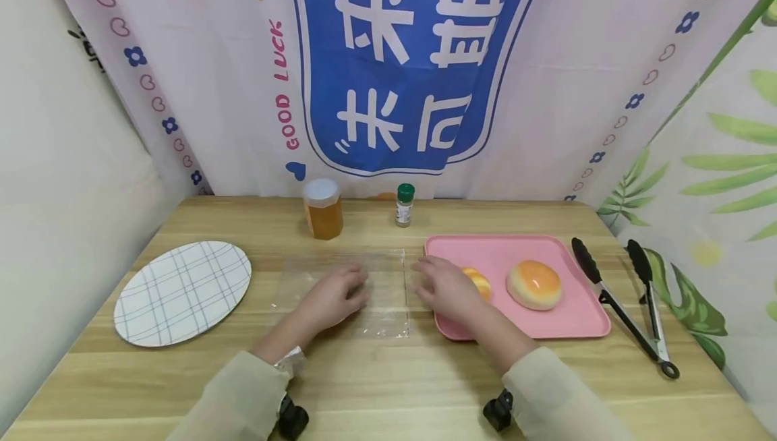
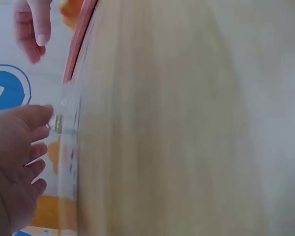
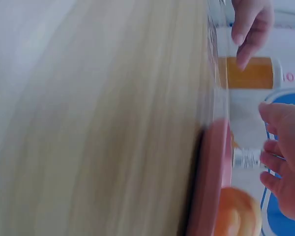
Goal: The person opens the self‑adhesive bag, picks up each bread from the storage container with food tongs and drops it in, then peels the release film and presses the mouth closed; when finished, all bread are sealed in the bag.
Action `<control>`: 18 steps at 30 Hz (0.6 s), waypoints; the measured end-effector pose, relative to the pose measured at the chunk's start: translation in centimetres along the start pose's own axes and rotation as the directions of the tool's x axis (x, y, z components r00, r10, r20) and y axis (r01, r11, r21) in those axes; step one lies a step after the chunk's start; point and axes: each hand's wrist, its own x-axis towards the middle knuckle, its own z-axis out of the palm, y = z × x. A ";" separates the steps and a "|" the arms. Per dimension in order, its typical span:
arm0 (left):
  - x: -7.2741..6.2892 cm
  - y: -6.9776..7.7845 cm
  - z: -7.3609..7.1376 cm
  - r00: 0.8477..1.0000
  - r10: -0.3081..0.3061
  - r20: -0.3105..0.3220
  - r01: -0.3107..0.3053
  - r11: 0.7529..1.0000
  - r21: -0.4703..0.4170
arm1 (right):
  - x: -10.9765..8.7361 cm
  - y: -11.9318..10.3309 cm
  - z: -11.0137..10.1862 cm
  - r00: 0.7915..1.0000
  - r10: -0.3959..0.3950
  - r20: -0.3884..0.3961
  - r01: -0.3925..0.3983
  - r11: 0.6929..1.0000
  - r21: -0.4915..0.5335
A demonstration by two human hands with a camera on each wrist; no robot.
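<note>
A clear flat plastic bag lies on the table's middle. My left hand hovers over its left part, fingers loosely bent with nothing in them; the left wrist view shows the same hand with fingers apart. Just past the bag's right edge, my right hand is above the left rim of a pink tray, also holding nothing, its fingers relaxed. On the tray sit a round glazed bun and a smaller striped bun, partly hidden by the right hand and wrist.
Right of the tray lie spread tongs with black tips. An oval checked plate is at the left. Toward the back stand a jar of amber contents and a small green-capped shaker bottle, before a printed curtain.
</note>
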 end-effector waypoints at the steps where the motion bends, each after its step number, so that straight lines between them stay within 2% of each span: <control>1: 0.0 0.0 0.1 1.000 -0.008 0.008 0.008 1.000 -0.009 | 0.2 -0.2 0.2 1.000 -0.013 0.029 0.013 1.000 0.010; 5: 0.1 -0.1 0.6 0.998 -0.066 0.009 0.066 0.997 -0.043 | 0.9 -1.0 1.1 0.990 -0.028 0.135 0.022 0.999 0.044; 9: 0.1 -0.4 1.0 0.995 -0.095 -0.004 0.094 0.993 -0.064 | 1.5 -1.3 1.7 0.977 -0.004 0.211 -0.014 0.996 0.086; 13: 0.0 -0.5 1.3 0.995 -0.096 -0.007 0.095 0.992 -0.077 | 2.0 -1.4 1.9 0.971 -0.012 0.240 -0.011 0.996 0.094; 18: 0.0 -0.5 1.6 0.999 -0.045 -0.017 0.044 0.997 -0.065 | 2.4 -1.4 2.0 0.965 -0.013 0.264 -0.005 0.998 0.067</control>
